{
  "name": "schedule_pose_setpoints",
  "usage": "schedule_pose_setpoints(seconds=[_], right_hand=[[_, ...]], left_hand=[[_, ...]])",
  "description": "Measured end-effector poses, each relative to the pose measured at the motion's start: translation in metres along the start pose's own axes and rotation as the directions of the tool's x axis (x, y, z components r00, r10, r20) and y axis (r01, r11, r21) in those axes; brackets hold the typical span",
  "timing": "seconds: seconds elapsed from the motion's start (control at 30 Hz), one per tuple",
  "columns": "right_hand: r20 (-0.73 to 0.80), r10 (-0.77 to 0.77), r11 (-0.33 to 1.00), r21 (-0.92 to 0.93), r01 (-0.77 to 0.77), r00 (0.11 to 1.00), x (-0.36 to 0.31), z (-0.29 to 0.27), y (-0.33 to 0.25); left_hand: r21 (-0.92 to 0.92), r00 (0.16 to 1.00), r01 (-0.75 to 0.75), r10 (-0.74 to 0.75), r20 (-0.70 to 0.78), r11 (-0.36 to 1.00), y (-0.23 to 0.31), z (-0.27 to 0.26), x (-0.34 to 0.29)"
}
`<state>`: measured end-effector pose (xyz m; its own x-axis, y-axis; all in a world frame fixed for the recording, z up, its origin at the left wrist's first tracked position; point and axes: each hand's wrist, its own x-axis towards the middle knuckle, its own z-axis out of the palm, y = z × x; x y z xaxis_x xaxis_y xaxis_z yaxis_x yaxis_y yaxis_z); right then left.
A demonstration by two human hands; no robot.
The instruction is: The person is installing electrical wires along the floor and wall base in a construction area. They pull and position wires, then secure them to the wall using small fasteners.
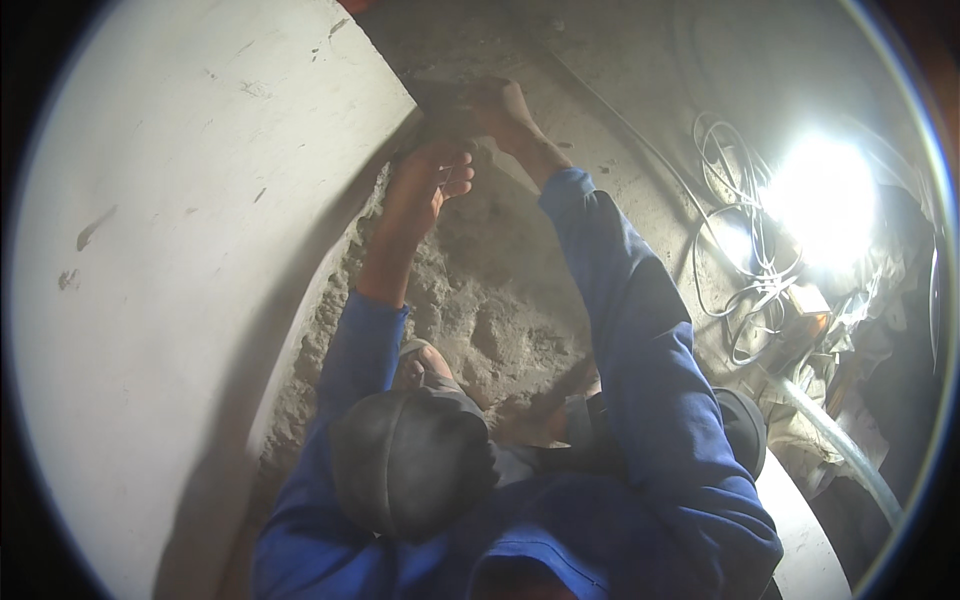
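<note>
Fingers [460,174] of the left hand [430,180]: half-curled, slightly parted; hold cannot be determined. Right hand [502,110]: curled beside one dark, blurred object [438,96] at the far corner of one white panel [220,180]; grip cannot be determined. Panel edge bounds the left; rough ground [490,300] nearer is open. Right side: one lit lamp [822,200], one hose [845,447].

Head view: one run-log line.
left hand: fingers curled, near white panel; right hand: ahead of left, grip unclear; lamp: lit; cable: looped
</note>
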<state>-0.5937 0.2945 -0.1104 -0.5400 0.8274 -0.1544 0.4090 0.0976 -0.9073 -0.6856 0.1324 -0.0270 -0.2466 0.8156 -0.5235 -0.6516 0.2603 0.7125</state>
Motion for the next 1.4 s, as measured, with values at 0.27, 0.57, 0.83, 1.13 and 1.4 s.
schedule_pose_setpoints(seconds=[0.27, 0.57, 0.83, 1.13, 1.4], right_hand=[[0.051, 0.19, 0.982, -0.017, -0.189, 0.981, -0.011, -0.013, -0.041], [0.055, 0.105, 0.978, 0.174, -0.113, 0.993, -0.009, -0.01, -0.037], [0.087, 0.245, 0.942, -0.255, -0.216, 0.966, -0.001, -0.011, -0.034], [0.067, 0.446, 0.846, 0.293, -0.445, 0.892, -0.006, -0.014, -0.051], [-0.051, 0.008, 0.896, -0.443, -0.03, 0.999, -0.016, -0.015, -0.052]], left_hand=[[-0.103, 0.974, 0.224, -0.227, -0.023, 0.969, 0.009, 0.007, -0.008], [0.287, 0.999, 0.047, -0.052, 0.008, 0.957, -0.005, -0.009, 0.009], [0.921, 0.852, -0.348, 0.469, 0.233, 0.175, -0.052, 0.013, -0.001], [0.916, 0.837, -0.359, 0.495, 0.231, 0.179, -0.062, -0.005, -0.015], [0.932, 0.853, -0.339, 0.46, 0.248, 0.127, -0.045, -0.027, -0.02]])
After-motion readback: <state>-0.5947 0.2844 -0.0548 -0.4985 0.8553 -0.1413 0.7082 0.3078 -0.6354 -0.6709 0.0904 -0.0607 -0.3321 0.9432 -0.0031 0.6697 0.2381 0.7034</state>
